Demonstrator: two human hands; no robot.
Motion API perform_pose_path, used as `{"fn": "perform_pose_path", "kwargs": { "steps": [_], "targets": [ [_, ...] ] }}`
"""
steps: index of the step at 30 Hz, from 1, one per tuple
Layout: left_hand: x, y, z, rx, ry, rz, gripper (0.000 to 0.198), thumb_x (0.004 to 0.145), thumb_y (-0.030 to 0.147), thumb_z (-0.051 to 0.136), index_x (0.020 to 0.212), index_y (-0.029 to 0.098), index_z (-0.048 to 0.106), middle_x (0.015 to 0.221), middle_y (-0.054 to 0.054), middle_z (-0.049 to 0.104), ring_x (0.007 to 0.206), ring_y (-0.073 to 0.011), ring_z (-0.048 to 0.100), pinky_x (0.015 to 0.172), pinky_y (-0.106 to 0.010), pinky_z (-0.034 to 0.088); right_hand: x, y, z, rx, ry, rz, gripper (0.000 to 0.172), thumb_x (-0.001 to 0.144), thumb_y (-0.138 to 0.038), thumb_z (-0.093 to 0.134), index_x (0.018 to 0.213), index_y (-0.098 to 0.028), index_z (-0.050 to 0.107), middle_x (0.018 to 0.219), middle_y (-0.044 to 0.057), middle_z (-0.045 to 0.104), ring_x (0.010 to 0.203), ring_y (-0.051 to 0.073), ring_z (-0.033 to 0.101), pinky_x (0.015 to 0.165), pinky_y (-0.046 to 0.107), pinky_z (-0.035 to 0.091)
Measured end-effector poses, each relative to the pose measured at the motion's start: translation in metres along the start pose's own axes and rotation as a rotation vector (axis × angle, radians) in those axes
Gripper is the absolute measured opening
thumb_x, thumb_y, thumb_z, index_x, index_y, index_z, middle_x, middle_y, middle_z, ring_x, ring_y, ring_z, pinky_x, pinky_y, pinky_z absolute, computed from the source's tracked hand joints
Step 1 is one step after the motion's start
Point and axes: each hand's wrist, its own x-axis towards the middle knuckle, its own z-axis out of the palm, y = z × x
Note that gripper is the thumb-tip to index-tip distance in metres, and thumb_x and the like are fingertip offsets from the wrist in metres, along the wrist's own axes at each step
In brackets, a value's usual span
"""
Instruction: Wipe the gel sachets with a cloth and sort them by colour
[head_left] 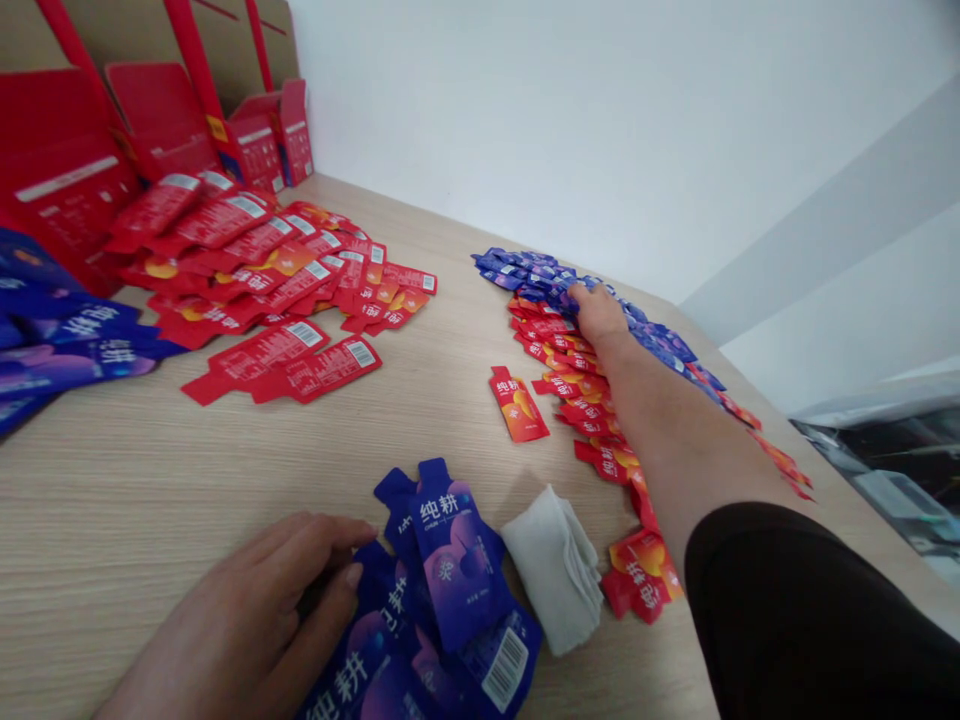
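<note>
My left hand [255, 610] sits at the bottom of the view with curled fingers against the edge of a heap of blue sachets [457, 560] printed with white Chinese lettering. Whether it grips them is hidden. A folded white cloth [553, 570] lies just right of that heap. My right hand [600, 320] reaches far forward, fingertips pressed where a row of red sachets [570, 370] meets a row of small blue sachets [532, 275]. One red-orange sachet [517, 405] lies alone left of my forearm.
A light wood-grain table [150, 470] carries everything. Red sachets [255, 270] are heaped at the back left, with large blue sachets [75, 340] at the far left. Red cardboard cartons [60, 170] stand beyond them. A white wall [600, 120] bounds the far edge. My black sleeve [810, 620] fills the lower right.
</note>
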Motion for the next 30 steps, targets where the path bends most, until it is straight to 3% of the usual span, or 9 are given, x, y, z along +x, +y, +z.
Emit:
{"fn": "perform_pose_path", "kwargs": {
  "steps": [4, 7, 10, 14, 18, 24, 30],
  "targets": [
    [0.000, 0.000, -0.001, 0.018, -0.006, 0.015, 0.021, 0.091, 0.041, 0.054, 0.099, 0.029, 0.069, 0.087, 0.001, 0.075, 0.074, -0.0153, 0.071, 0.062, -0.021, 0.056, 0.001, 0.004, 0.001, -0.002, -0.037, -0.010, 0.039, 0.100, -0.034, 0.037, 0.124, -0.026, 0.067, 0.121, 0.015, 0.055, 0.100, 0.028, 0.062, 0.089, 0.039, 0.048],
    [0.000, 0.000, 0.000, 0.019, -0.011, 0.009, 0.022, 0.091, 0.041, 0.053, 0.099, 0.028, 0.070, 0.085, 0.001, 0.075, 0.073, -0.0157, 0.071, 0.061, -0.021, 0.056, 0.003, 0.006, 0.003, -0.033, -0.098, -0.047, 0.036, 0.096, -0.031, 0.043, 0.110, -0.019, 0.075, 0.120, 0.017, 0.059, 0.104, 0.030, 0.062, 0.093, 0.038, 0.047],
    [0.001, 0.001, 0.000, 0.019, -0.007, -0.005, 0.024, 0.091, 0.042, 0.053, 0.099, 0.028, 0.070, 0.085, 0.000, 0.075, 0.073, -0.0162, 0.071, 0.062, -0.022, 0.056, 0.001, 0.008, 0.003, -0.037, -0.110, -0.100, 0.036, 0.093, -0.028, 0.048, 0.114, -0.017, 0.075, 0.121, 0.016, 0.063, 0.111, 0.029, 0.060, 0.100, 0.037, 0.044],
    [0.001, 0.001, -0.001, 0.014, -0.015, -0.017, 0.025, 0.091, 0.042, 0.053, 0.099, 0.028, 0.071, 0.086, -0.001, 0.075, 0.075, -0.0177, 0.072, 0.063, -0.023, 0.057, -0.003, 0.009, 0.001, -0.033, -0.132, -0.159, 0.044, 0.091, -0.043, 0.056, 0.122, -0.015, 0.072, 0.124, 0.015, 0.064, 0.117, 0.028, 0.057, 0.105, 0.036, 0.042],
    [0.000, 0.000, -0.002, 0.014, -0.034, -0.017, 0.024, 0.091, 0.042, 0.053, 0.100, 0.029, 0.071, 0.087, -0.001, 0.076, 0.075, -0.0180, 0.072, 0.062, -0.024, 0.057, -0.003, 0.005, 0.000, -0.031, -0.126, -0.092, 0.034, 0.095, -0.030, 0.048, 0.112, -0.016, 0.075, 0.120, 0.016, 0.067, 0.116, 0.026, 0.059, 0.104, 0.035, 0.043],
    [0.005, 0.004, -0.004, 0.001, -0.021, -0.015, 0.024, 0.090, 0.041, 0.054, 0.098, 0.028, 0.072, 0.086, -0.001, 0.076, 0.074, -0.0181, 0.072, 0.063, -0.024, 0.057, -0.004, -0.001, -0.012, -0.042, 0.023, 0.126, 0.044, 0.097, -0.019, 0.033, 0.119, -0.005, 0.068, 0.122, 0.024, 0.063, 0.114, 0.032, 0.059, 0.101, 0.042, 0.044],
    [0.010, 0.009, -0.008, -0.019, -0.053, -0.024, 0.027, 0.090, 0.040, 0.052, 0.100, 0.025, 0.071, 0.090, -0.004, 0.076, 0.079, -0.0201, 0.073, 0.068, -0.028, 0.058, -0.016, 0.016, -0.067, 0.062, 0.289, 0.258, 0.041, 0.096, -0.017, 0.035, 0.118, -0.003, 0.067, 0.119, 0.024, 0.062, 0.114, 0.031, 0.057, 0.103, 0.043, 0.043]
  ]
}}
